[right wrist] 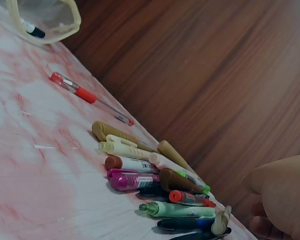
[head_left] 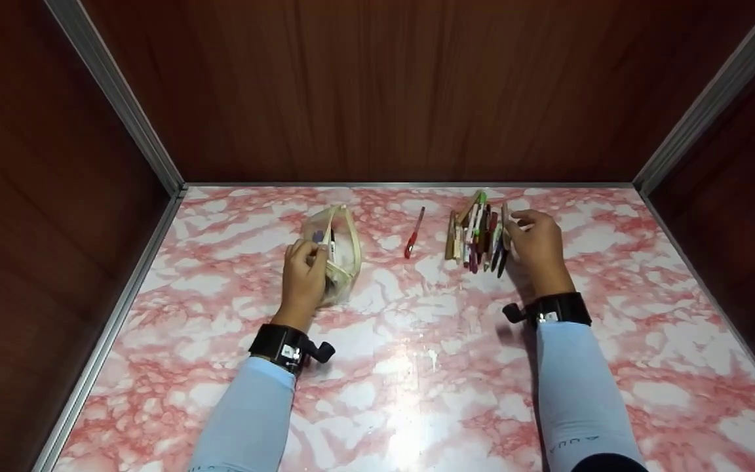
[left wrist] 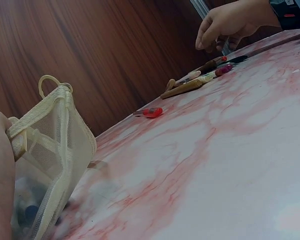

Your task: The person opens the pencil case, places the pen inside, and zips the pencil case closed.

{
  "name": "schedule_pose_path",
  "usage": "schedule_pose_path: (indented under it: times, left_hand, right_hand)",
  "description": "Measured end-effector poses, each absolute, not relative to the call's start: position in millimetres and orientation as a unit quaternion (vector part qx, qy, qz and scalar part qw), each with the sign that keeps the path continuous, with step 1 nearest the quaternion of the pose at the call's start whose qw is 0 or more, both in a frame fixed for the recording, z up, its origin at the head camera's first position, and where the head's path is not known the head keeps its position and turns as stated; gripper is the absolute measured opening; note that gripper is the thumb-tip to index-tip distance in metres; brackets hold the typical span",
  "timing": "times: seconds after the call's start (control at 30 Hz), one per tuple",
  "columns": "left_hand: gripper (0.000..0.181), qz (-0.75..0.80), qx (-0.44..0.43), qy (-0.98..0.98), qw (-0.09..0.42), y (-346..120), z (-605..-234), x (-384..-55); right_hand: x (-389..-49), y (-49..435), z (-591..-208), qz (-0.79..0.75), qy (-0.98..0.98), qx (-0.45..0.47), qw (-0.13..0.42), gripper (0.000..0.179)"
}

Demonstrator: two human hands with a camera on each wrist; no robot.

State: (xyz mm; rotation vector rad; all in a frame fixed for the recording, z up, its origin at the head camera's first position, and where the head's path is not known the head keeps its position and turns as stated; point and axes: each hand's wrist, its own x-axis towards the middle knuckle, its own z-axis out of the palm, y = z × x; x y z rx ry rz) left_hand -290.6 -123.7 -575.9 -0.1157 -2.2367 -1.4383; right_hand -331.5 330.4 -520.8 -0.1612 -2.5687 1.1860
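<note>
On the left, my left hand [head_left: 305,267] grips the rim of a cream mesh pencil pouch [left wrist: 65,130]. The pouch's mouth gapes, and a black-and-white marker [right wrist: 32,28] lies inside. At the right end of a pile of pens, my right hand [head_left: 538,242] hovers with loosely bent fingers. Its fingertips are right at a beige pen [right wrist: 221,222] on the pile's edge. The pile includes a green pen [right wrist: 177,209], a magenta pen [right wrist: 132,181] and a brown marker [right wrist: 132,164].
A red pen [head_left: 413,233] lies alone between pouch and pile. The marbled pink-and-white tabletop [head_left: 377,341] is bounded by a dark wooden panel [head_left: 377,92] at the back and others at the sides, with grey metal edging [head_left: 410,185].
</note>
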Motion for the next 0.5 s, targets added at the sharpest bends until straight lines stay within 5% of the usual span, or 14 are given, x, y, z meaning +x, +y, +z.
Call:
schedule_pose_path:
  times: [0.5]
  left_hand:
    - [0.017, -0.527, -0.043, -0.815, 0.236, -123.3, -574.7, -290.6]
  right_hand:
    - [-331.8, 330.7, -531.3, 0.358, -0.93, -0.027, 0.083, 0.043]
